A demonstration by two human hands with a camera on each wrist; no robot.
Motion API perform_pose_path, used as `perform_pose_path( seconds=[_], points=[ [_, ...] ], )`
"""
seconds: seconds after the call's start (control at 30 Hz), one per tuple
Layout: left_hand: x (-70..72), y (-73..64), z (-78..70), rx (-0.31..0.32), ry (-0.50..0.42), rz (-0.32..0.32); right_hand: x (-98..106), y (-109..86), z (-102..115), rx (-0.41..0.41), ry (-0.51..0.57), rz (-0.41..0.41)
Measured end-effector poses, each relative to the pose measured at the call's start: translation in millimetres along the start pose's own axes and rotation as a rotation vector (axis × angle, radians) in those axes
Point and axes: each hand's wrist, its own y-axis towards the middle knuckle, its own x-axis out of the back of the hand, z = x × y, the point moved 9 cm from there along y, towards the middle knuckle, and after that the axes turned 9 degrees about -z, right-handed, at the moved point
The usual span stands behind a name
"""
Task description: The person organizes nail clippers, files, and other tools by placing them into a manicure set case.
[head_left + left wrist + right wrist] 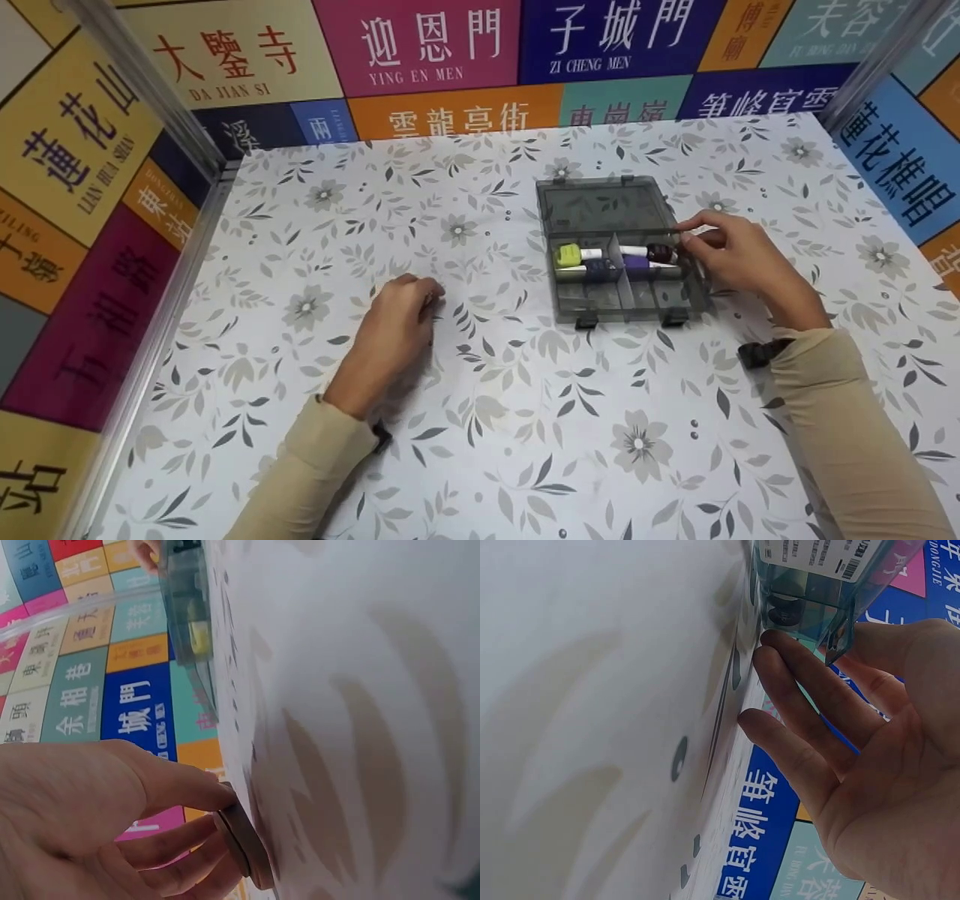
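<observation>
A smoky translucent plastic organizer box lies on the table to the right of centre, its lid folded open toward the back. Nail polish bottles lie in its rear compartments: a yellow-green bottle, a dark blue bottle, a purple bottle and a dark bottle. My right hand pinches the box's right edge by the hinge with thumb and index finger. Left of the box, my left hand holds a small flat brown piece between thumb and fingers, close over the tabletop.
Two dark latches stick out from the box's front wall. A white floral cover spreads over the table. Colourful printed panels stand behind and along both sides, with a clear rail at the left edge.
</observation>
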Motion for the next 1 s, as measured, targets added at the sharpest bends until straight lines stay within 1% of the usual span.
perform_pose_path(
  seconds=[0.1,0.27,0.43,0.57,0.7,0.87,1.0],
  points=[
    [-2.3,0.7,-8.6,-0.014,-0.03,0.015,0,0.7,0,0.003,0.001,-0.004],
    [-6.2,5.5,-26.7,-0.062,-0.078,0.022,0,1.4,-3,-0.001,-0.009,-0.005],
    [-10.9,11.7,-45.1,-0.102,-0.07,0.019,-1,1.9,-3,-0.007,-0.003,-0.007],
    [-13.2,16.5,-63.0,-0.176,-0.073,-0.001,-1,1.6,-3,-0.013,0.005,-0.01],
    [-14.0,21.3,-79.1,-0.246,-0.094,-0.039,-1,0.7,-2,-0.004,-0.003,-0.007],
    [-16.8,25.6,-93.7,-0.298,-0.119,-0.07,0,-0.3,1,0.019,-0.021,-0.006],
    [-22.5,27.5,-102.8,-0.312,-0.119,-0.059,-1,-0.5,0,0.013,-0.013,0.0]
  ],
)
